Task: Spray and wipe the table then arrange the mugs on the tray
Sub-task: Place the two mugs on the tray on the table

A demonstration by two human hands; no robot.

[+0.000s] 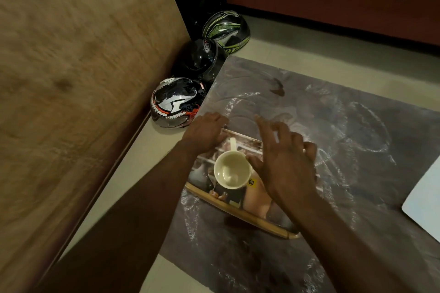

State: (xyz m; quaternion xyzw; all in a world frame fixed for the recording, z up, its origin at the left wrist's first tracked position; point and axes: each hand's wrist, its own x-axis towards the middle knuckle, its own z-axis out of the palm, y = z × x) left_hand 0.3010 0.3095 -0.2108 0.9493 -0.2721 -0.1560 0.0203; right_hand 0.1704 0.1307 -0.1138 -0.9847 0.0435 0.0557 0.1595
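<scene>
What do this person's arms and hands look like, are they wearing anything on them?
Both forearms are bare, with no sleeves in view. The left hand and right hand wear no gloves, and no watch or bracelet shows on either wrist. A small pale glint sits near the right hand's fingers, but the picture is too blurred to tell if it is a ring.

Both bare forearms reach forward over the tray. The left hand lies palm down at the tray's far left corner, fingers loosely extended. The right hand hovers above the tray's right side, fingers spread and relaxed, holding nothing.
</scene>
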